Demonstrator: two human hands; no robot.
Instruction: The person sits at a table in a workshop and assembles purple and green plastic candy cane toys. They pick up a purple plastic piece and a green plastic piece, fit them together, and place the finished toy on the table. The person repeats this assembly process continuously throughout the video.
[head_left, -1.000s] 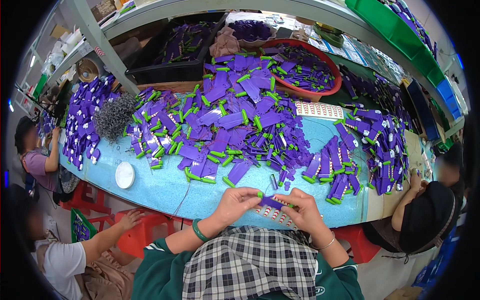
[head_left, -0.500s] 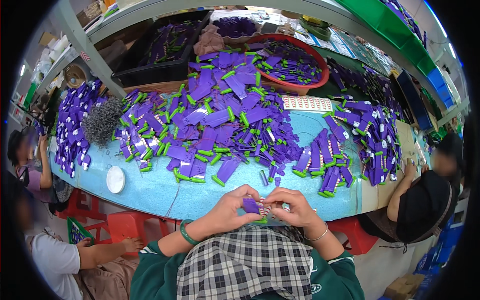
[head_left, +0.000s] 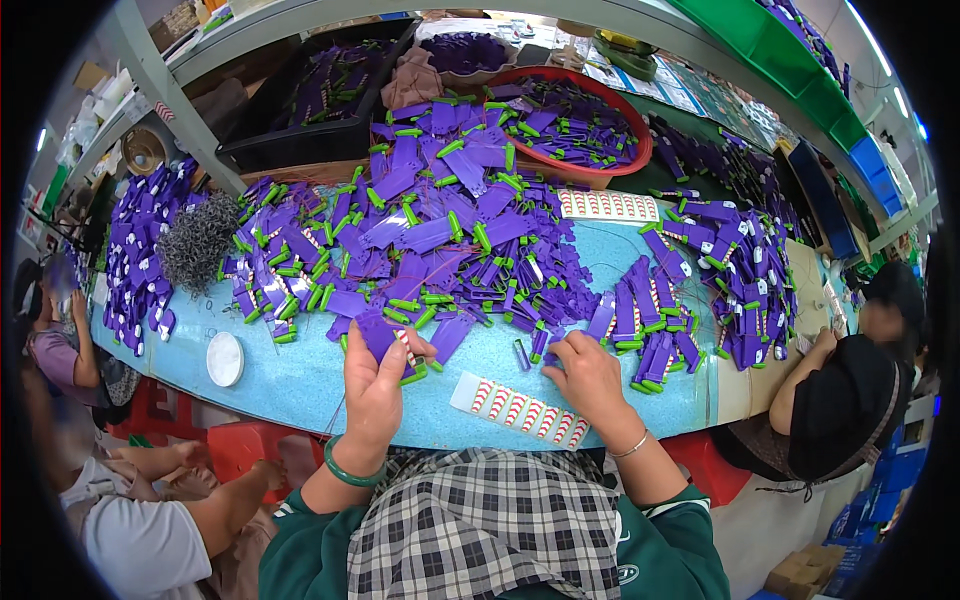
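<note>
My left hand [head_left: 374, 390] grips a flat purple plastic piece [head_left: 376, 334] with a bright green end and a red-and-white striped sticker on it. My right hand [head_left: 592, 380] reaches to the near edge of the heap, thumb and fingers pinched at a small purple plastic part [head_left: 551, 358]; the fingers partly cover it. Between my hands, a sheet of striped stickers [head_left: 520, 411] lies slanted at the table's near edge. A small clear-and-purple part [head_left: 522, 354] lies just left of my right fingertips. Ahead spreads a heap of purple pieces [head_left: 425, 235] with green ends.
Across the blue table [head_left: 290, 375] are a white round lid [head_left: 225, 359], a tangle of grey wire parts [head_left: 197, 250] and another sticker sheet [head_left: 608, 206]. Behind stand a red basin [head_left: 645, 135] and a black tray [head_left: 290, 150]. Co-workers sit left and right.
My hands have parted: the left moved left and up with the purple piece, the right moved forward to the heap. The sticker sheet between them now shows fully.
</note>
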